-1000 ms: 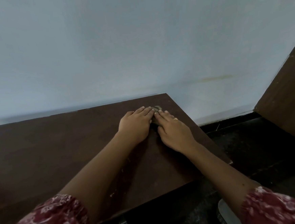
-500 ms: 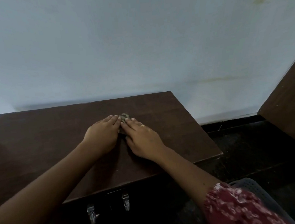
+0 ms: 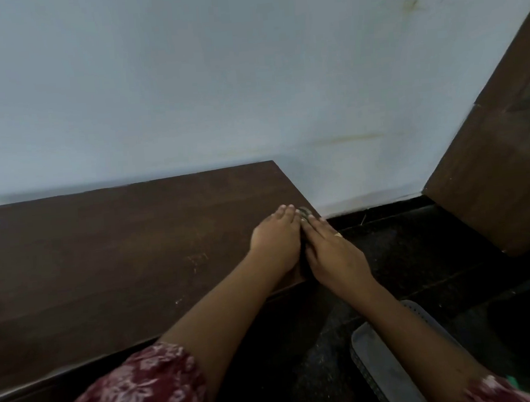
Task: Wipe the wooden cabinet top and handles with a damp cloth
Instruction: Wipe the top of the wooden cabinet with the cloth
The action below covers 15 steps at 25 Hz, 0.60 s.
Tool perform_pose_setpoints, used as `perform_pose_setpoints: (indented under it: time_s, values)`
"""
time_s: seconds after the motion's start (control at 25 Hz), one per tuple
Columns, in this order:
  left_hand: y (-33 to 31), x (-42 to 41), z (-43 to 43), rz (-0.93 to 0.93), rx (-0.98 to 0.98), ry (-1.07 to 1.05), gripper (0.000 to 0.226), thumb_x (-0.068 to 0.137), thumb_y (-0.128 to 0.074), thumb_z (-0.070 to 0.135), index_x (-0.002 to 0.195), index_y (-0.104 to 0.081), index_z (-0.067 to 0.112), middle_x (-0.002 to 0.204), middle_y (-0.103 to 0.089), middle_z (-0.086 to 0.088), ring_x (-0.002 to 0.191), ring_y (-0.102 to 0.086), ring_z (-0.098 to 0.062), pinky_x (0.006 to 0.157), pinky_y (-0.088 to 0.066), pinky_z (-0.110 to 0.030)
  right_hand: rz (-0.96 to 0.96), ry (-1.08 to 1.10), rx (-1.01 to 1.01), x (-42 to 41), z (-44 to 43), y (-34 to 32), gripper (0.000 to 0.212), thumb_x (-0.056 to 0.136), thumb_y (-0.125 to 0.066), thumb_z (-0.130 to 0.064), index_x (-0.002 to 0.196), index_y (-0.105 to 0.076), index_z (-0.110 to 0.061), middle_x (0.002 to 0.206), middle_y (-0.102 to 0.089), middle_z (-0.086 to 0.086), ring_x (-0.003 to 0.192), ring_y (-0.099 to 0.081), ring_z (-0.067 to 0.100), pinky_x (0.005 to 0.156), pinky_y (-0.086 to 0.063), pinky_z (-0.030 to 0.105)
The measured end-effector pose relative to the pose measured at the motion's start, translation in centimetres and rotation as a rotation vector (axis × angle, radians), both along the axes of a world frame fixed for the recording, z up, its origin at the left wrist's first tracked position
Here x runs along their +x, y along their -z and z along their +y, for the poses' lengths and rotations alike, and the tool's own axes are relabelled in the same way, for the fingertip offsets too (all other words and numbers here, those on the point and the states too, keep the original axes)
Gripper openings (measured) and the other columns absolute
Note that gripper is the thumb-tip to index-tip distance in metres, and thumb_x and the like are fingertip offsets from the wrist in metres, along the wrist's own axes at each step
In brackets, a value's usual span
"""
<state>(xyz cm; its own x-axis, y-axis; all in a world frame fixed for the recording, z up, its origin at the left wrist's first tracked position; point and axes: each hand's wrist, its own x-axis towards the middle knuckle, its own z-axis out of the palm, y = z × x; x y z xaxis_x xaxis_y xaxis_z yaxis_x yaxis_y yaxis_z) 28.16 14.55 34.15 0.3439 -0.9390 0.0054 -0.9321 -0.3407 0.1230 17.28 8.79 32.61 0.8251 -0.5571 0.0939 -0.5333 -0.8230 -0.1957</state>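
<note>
The dark wooden cabinet top (image 3: 103, 251) runs along the pale wall. My left hand (image 3: 276, 241) and my right hand (image 3: 331, 252) lie flat side by side at its right end, pressing a small greyish cloth (image 3: 304, 212) onto the wood. Only a bit of the cloth shows past my fingertips; the rest is hidden under both palms. My right hand wears a ring and reaches over the cabinet's right edge. The cabinet's handles are out of view.
A pale blue wall (image 3: 217, 93) stands right behind the cabinet. A dark wooden panel (image 3: 503, 182) leans at the right. Dark floor (image 3: 437, 266) lies beyond the cabinet's right edge, and a grey perforated plastic object (image 3: 388, 368) sits low by my right forearm.
Both hands slid the cloth from the middle of the top to its right end, now at the right edge. The front handles seen half a second ago have left the view.
</note>
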Motion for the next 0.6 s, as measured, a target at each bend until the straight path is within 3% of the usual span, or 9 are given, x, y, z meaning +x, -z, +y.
perform_pose_setpoints:
  time_s: [0.32, 0.6]
  values:
    - [0.8, 7.9, -2.0, 0.06, -0.044, -0.107, 0.055, 0.101, -0.025, 0.018, 0.152, -0.005, 0.02, 0.162, -0.001, 0.004, 0.15, -0.002, -0.015, 0.123, -0.006, -0.034, 0.011, 0.013, -0.027, 8.6, -3.0, 0.1, 0.051, 0.098, -0.03, -0.023, 0.148, -0.021, -0.015, 0.157, -0.024, 0.005, 0.146, -0.019, 0.024, 0.116, -0.021, 0.034]
    - [0.9, 16.5, 0.6, -0.033, -0.026, -0.238, 0.056, 0.099, -0.029, 0.015, 0.151, -0.011, 0.017, 0.162, -0.009, 0.001, 0.149, -0.009, -0.016, 0.122, -0.009, -0.033, -0.042, -0.106, -0.013, 18.5, -0.8, 0.4, 0.052, 0.096, -0.032, -0.02, 0.147, -0.024, -0.011, 0.156, -0.025, 0.009, 0.145, -0.021, 0.026, 0.117, -0.019, 0.036]
